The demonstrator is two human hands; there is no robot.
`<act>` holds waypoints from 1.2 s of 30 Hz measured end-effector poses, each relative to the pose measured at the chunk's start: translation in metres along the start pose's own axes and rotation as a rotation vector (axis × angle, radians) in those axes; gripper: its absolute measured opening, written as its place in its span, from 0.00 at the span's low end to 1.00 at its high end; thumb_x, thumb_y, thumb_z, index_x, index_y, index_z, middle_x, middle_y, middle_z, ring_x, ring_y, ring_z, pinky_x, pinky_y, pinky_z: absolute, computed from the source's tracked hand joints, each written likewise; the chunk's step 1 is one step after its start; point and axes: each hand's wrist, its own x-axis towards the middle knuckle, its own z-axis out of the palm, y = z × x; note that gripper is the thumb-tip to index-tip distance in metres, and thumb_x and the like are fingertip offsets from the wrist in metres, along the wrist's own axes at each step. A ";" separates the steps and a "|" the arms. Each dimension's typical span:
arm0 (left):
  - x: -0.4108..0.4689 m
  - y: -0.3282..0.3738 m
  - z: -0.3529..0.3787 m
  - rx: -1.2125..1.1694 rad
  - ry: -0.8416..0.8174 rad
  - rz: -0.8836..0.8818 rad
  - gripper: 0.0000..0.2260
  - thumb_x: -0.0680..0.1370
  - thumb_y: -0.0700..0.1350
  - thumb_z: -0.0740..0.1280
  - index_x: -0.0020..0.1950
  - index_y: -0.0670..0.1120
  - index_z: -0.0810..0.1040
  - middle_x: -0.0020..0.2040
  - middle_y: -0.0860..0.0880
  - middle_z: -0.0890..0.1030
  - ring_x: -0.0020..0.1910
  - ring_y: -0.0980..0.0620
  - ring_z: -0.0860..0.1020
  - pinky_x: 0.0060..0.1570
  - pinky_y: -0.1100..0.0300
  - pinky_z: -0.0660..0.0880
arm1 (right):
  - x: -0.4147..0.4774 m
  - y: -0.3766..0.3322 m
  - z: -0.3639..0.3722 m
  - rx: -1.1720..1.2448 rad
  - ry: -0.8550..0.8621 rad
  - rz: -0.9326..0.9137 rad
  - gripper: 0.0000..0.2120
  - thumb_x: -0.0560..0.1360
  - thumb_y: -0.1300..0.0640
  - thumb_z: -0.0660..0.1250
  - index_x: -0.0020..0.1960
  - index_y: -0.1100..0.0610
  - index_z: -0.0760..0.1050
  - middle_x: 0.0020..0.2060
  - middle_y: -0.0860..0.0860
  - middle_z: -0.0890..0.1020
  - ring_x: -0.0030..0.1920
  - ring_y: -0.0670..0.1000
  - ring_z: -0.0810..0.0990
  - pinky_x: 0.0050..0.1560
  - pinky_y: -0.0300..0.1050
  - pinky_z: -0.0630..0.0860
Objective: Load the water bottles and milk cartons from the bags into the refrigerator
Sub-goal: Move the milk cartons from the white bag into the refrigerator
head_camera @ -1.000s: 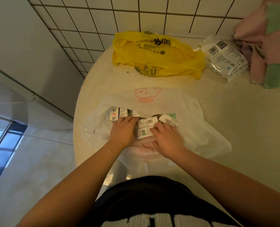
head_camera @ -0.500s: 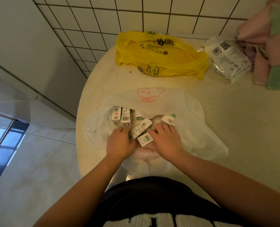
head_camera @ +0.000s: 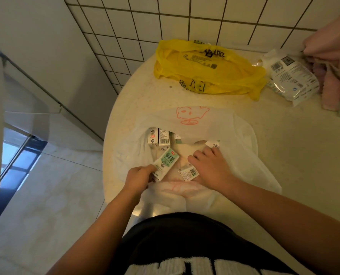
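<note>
On the round table (head_camera: 284, 155) the white bag (head_camera: 234, 135) lies opened flat near the edge, with the yellow bag (head_camera: 205, 72) well behind it, and the small milk cartons (head_camera: 159, 136) sit loose in the white bag's mouth. The left hand (head_camera: 139, 176) is curled round the lower end of one green-printed carton (head_camera: 166, 162), while the right hand (head_camera: 211, 167) rests on two more, its fingers (head_camera: 212, 153) spread. The cartons look light and stiff-sided yet crushable — best taken gently across the broad faces.
</note>
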 end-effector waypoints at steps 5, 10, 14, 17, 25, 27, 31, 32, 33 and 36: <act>-0.010 -0.009 -0.004 -0.121 -0.034 -0.068 0.14 0.75 0.46 0.69 0.52 0.36 0.82 0.45 0.39 0.83 0.41 0.46 0.78 0.43 0.54 0.72 | -0.005 -0.002 0.001 0.037 -0.196 -0.051 0.31 0.71 0.31 0.61 0.63 0.53 0.68 0.60 0.50 0.76 0.64 0.56 0.71 0.71 0.56 0.58; -0.027 -0.016 -0.008 -0.290 -0.069 -0.124 0.12 0.75 0.43 0.69 0.53 0.35 0.81 0.44 0.39 0.81 0.38 0.48 0.74 0.37 0.58 0.69 | -0.012 -0.006 0.009 0.139 -0.158 0.016 0.32 0.71 0.34 0.65 0.66 0.52 0.64 0.57 0.50 0.77 0.60 0.55 0.75 0.67 0.54 0.63; -0.042 -0.022 -0.015 -0.384 -0.158 -0.174 0.09 0.77 0.43 0.67 0.54 0.40 0.80 0.46 0.42 0.81 0.41 0.49 0.76 0.38 0.60 0.74 | -0.013 -0.001 -0.002 0.354 -0.011 0.143 0.33 0.68 0.37 0.71 0.67 0.52 0.69 0.60 0.50 0.74 0.67 0.56 0.70 0.67 0.50 0.63; -0.052 -0.025 -0.024 -0.402 -0.286 -0.145 0.17 0.75 0.42 0.66 0.63 0.40 0.75 0.53 0.42 0.81 0.45 0.50 0.77 0.39 0.62 0.75 | -0.018 -0.011 -0.027 0.656 0.153 0.225 0.31 0.65 0.45 0.79 0.62 0.53 0.71 0.58 0.51 0.76 0.59 0.55 0.75 0.57 0.53 0.72; -0.079 -0.033 -0.066 -0.427 -0.427 0.056 0.30 0.66 0.40 0.66 0.68 0.40 0.68 0.60 0.40 0.81 0.52 0.49 0.79 0.48 0.56 0.72 | -0.042 -0.086 -0.112 1.507 0.208 0.309 0.27 0.61 0.52 0.80 0.55 0.53 0.72 0.49 0.51 0.84 0.51 0.47 0.83 0.49 0.44 0.80; -0.089 -0.040 -0.082 -0.430 -0.431 0.112 0.30 0.66 0.37 0.64 0.69 0.43 0.70 0.61 0.40 0.81 0.54 0.48 0.80 0.47 0.57 0.75 | -0.046 -0.114 -0.121 1.806 0.135 0.340 0.31 0.58 0.49 0.80 0.56 0.61 0.75 0.47 0.56 0.85 0.50 0.55 0.85 0.50 0.55 0.81; -0.115 -0.071 -0.135 -0.435 -0.425 0.180 0.28 0.64 0.35 0.62 0.65 0.46 0.72 0.53 0.44 0.83 0.50 0.48 0.82 0.47 0.55 0.78 | -0.052 -0.184 -0.135 2.305 -0.110 0.500 0.23 0.66 0.48 0.73 0.54 0.59 0.74 0.39 0.58 0.82 0.38 0.57 0.84 0.40 0.54 0.82; -0.121 -0.082 -0.152 -0.422 -0.411 0.195 0.29 0.64 0.36 0.62 0.66 0.45 0.72 0.53 0.44 0.83 0.51 0.47 0.82 0.47 0.54 0.78 | -0.053 -0.202 -0.136 2.355 -0.158 0.550 0.23 0.67 0.46 0.69 0.57 0.59 0.74 0.38 0.58 0.82 0.36 0.56 0.82 0.38 0.52 0.82; -0.127 -0.096 -0.172 -0.413 -0.391 0.207 0.30 0.64 0.37 0.62 0.67 0.44 0.71 0.53 0.43 0.83 0.52 0.47 0.82 0.46 0.54 0.79 | -0.054 -0.223 -0.135 2.398 -0.210 0.586 0.26 0.67 0.45 0.67 0.60 0.59 0.73 0.38 0.59 0.81 0.34 0.56 0.81 0.36 0.50 0.81; -0.149 -0.142 -0.237 -0.454 -0.293 0.215 0.30 0.64 0.37 0.62 0.67 0.46 0.71 0.53 0.43 0.84 0.53 0.47 0.83 0.45 0.54 0.80 | -0.055 -0.293 -0.130 2.532 -0.376 0.616 0.28 0.68 0.44 0.65 0.59 0.63 0.75 0.40 0.59 0.79 0.32 0.55 0.78 0.31 0.46 0.79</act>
